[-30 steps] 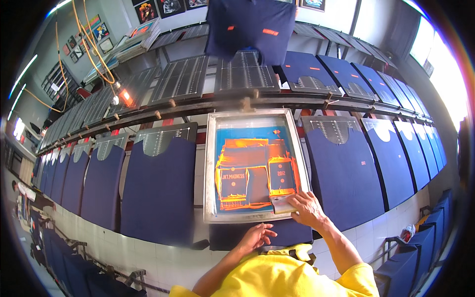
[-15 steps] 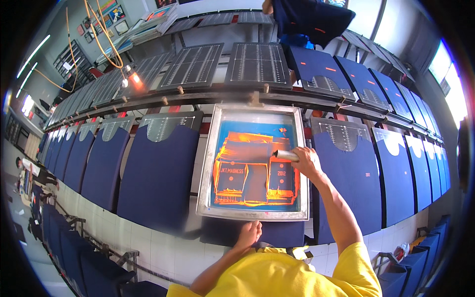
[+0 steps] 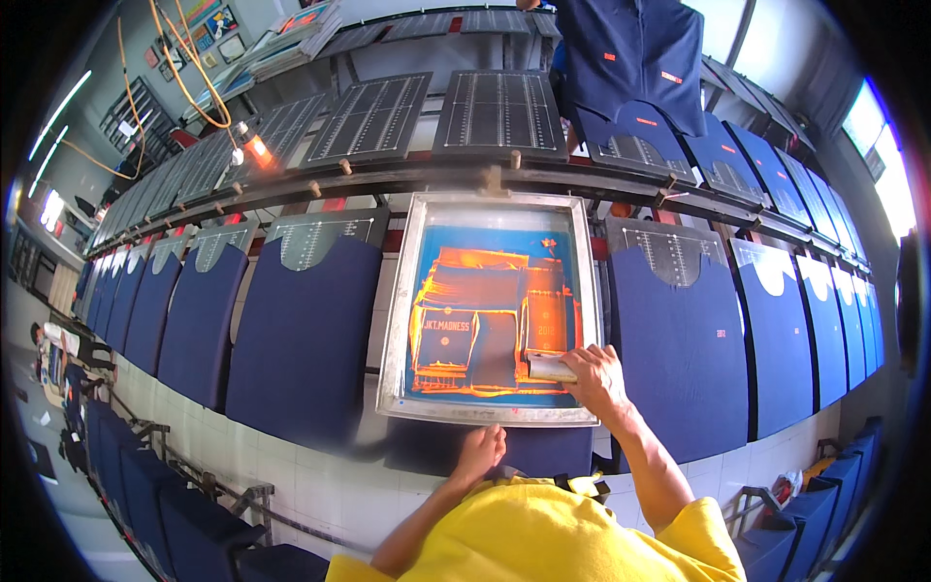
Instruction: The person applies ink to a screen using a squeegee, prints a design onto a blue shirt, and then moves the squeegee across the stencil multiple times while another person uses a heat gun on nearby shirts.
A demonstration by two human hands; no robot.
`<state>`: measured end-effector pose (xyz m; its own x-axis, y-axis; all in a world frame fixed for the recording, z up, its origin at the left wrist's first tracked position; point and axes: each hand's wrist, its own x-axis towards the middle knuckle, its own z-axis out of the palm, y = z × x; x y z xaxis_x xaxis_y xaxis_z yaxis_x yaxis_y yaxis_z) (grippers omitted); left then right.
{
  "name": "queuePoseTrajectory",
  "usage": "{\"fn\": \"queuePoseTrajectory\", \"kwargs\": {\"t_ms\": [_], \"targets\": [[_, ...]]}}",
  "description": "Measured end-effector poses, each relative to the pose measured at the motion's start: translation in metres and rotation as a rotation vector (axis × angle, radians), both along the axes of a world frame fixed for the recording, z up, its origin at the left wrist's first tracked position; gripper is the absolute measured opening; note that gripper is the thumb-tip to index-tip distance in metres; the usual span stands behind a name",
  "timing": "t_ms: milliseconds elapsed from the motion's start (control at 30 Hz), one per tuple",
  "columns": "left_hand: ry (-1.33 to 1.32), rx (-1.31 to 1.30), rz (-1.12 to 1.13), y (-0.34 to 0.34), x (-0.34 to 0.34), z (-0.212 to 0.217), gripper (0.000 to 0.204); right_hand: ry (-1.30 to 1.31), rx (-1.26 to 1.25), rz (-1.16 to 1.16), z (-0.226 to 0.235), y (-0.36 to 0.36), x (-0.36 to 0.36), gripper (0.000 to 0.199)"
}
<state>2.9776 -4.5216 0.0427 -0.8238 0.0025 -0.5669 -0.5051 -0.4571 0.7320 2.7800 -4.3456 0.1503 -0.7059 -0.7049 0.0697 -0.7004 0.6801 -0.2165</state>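
Note:
My right hand grips a small squeegee by its pale handle. Its blade rests on the mesh, low on the right part of the print area. The screen printing frame has a worn metal rim, and orange ink lies in streaks over its blue mesh. My left hand is closed in a fist by the frame's lower edge; whether it holds anything is hidden. Under the frame a navy shirt panel shows along the near side.
Navy shirts on boards flank the frame, such as one at left and one at right. Behind a long rail stand bare dark boards. A lit lamp hangs at left. At the far side a person holds up a navy shirt.
My right hand has drawn the squeegee toward me down the right part of the mesh, leaving orange ink there. The navy shirt across the rail now hangs spread out. My left hand stays closed.

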Motion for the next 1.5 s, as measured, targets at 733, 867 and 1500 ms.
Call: {"fn": "queuePoseTrajectory", "kwargs": {"t_ms": [733,867,1500], "targets": [[0.902,-1.187,-0.243,-0.031,-0.148,0.042,0.029,0.178,-0.094,0.024,-0.045,-0.001,-0.027,0.027],[0.867,-1.071,-0.200,-0.047,-0.214,0.051,0.022,0.163,-0.177,0.009,-0.030,-0.026,-0.089,0.024],[0.881,-1.265,-0.287,-0.046,-0.200,0.042,0.035,0.161,-0.175,-0.022,-0.035,-0.025,-0.074,0.023]]}}
